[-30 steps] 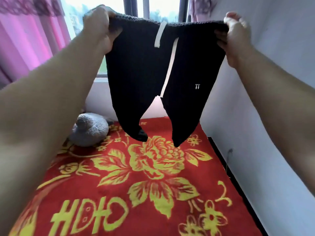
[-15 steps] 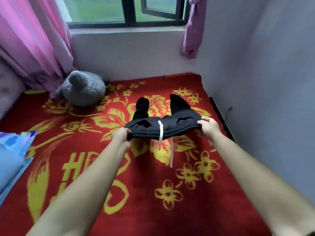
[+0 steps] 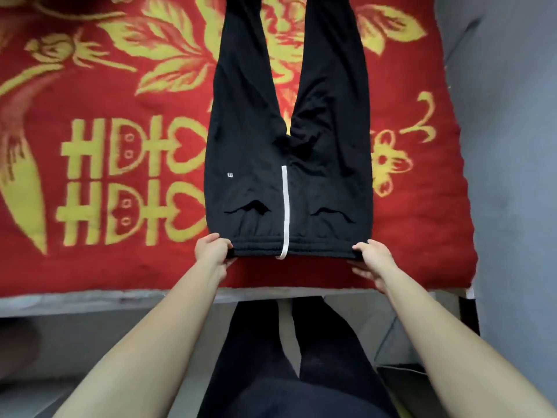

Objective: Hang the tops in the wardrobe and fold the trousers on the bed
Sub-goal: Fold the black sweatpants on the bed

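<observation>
Left hand (image 3: 212, 250), right hand (image 3: 372, 257) grip waistband (image 3: 316, 250); trousers (image 3: 286, 164) now flat on bed (image 3: 120, 267).

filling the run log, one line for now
trousers flat on bed | left grip holds waistband | right grip holds waistband | unfolded

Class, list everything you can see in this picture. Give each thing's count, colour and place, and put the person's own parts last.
trousers: one, black, flat on the blanket, legs pointing away, waistband nearest the person
drawstring: one, white, along the trousers' middle from the waistband
blanket: one, red with yellow flowers, covering the bed
bed edge: one, grey, just below the blanket
wall: one, grey, right of the bed
legs: two, in black, standing at the bed edge
left grip: one, pinches the waistband's left corner
right grip: one, holds the waistband's right corner
</observation>
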Demonstrator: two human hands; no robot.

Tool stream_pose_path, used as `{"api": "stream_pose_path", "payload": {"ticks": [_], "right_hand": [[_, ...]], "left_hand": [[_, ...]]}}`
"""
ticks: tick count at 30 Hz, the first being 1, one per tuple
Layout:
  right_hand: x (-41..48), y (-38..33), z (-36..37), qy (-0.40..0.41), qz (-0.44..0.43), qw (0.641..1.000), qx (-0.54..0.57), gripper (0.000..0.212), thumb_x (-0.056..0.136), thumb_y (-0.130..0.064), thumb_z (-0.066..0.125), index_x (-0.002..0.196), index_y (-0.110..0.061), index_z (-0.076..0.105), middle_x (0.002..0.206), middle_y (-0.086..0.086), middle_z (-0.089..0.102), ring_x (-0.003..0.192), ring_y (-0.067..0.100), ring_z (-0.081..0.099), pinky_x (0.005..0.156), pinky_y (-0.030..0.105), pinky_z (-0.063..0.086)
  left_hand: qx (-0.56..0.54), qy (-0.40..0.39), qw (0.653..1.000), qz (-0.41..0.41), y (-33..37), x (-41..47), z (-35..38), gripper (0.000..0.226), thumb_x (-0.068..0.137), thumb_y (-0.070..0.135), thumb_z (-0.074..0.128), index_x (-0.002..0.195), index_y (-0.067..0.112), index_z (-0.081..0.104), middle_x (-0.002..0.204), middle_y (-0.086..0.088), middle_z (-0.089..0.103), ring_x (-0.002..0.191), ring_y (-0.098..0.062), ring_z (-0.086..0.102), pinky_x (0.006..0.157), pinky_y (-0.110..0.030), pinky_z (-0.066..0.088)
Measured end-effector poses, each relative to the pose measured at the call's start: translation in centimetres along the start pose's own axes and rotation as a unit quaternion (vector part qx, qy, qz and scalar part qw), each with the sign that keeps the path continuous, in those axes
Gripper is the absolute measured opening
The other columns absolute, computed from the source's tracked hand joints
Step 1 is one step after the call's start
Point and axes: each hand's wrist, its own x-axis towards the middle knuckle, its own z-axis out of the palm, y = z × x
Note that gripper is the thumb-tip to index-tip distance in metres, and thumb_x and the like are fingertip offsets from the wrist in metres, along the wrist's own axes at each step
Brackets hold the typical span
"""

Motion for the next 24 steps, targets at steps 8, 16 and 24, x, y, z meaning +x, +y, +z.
{"api": "stream_pose_path", "payload": {"ticks": [8, 16, 24], "right_hand": [[6.8, 6.3, 1.8, 0.006, 0.028, 0.994, -0.102, 0.032, 0.086, -0.019, 0.062, 0.117, -0.014, 0.056, 0.122, 0.007, 0.053, 0.106, 0.025, 0.060, 0.062, 0.032, 0.057], [11.0, 5.9, 1.7, 0.032, -0.016, 0.953, -0.301, 0.050, 0.077, -0.041, 0.066, 0.121, -0.018, 0.057, 0.117, 0.005, 0.065, 0.111, 0.029, 0.061, 0.094, 0.037, 0.049], [15.2, -2.1, 0.3, 0.086, -0.110, 0.978, -0.157, 0.054, 0.076, -0.043, 0.059, 0.127, -0.025, 0.059, 0.127, 0.003, 0.065, 0.119, 0.024, 0.062, 0.105, 0.046, 0.048]], "left_hand": [[0.220, 0.091, 0.969, 0.070, -7.7, 6.4, 1.4, 0.033, 0.082, 0.006, 0.062, 0.106, 0.021, 0.044, 0.103, -0.008, 0.056, 0.079, -0.025, 0.055, 0.075, -0.038, 0.055], [0.545, 0.172, 0.800, 0.183, -10.6, 8.9, 3.8, 0.037, 0.080, 0.008, 0.059, 0.116, 0.014, 0.048, 0.130, -0.015, 0.044, 0.119, -0.036, 0.043, 0.095, -0.046, 0.038], [0.550, -0.005, 0.686, 0.476, -11.0, 5.8, 10.7, 0.020, 0.088, 0.014, 0.056, 0.105, 0.008, 0.063, 0.106, -0.014, 0.055, 0.096, -0.034, 0.051, 0.081, -0.045, 0.044]]}}
